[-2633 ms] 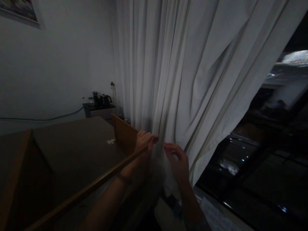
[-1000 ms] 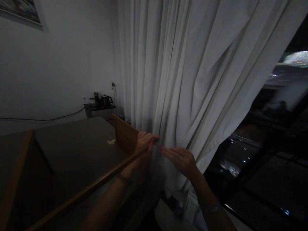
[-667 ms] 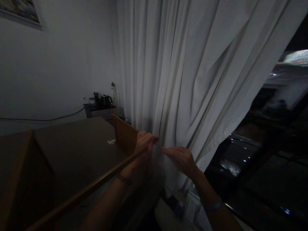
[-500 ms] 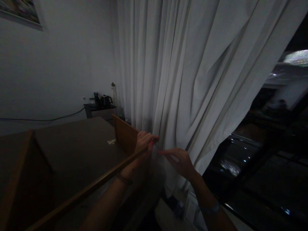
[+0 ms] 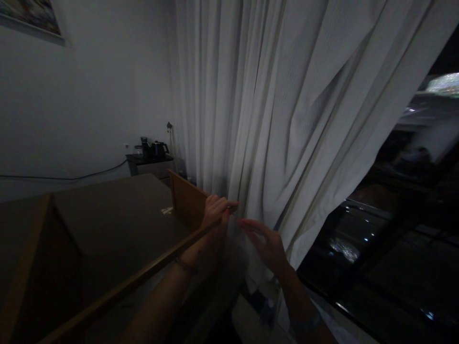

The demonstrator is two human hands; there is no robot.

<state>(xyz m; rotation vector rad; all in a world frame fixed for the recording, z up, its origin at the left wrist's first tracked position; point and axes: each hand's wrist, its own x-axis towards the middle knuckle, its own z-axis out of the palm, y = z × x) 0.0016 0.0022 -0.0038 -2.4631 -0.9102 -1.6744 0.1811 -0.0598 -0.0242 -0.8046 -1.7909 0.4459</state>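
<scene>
I see the left hand [image 5: 215, 209] clamped on a thin wooden panel [image 5: 161, 262]. The right hand [image 5: 264, 244] curves before pleated pale curtain [image 5: 301, 110]; whether it pinches anything, I cannot tell.

A kettle [image 5: 158, 149] rests on a cabinet [image 5: 154, 168] in the far corner, left of a curtain [image 5: 287, 119]; a wooden rail [image 5: 154, 266] crosses the foreground, a picture [image 5: 32, 16] hanging upper left.

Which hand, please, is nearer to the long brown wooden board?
Left: the left hand grips the far end of the board. The right hand is apart, just right of that end.
</scene>
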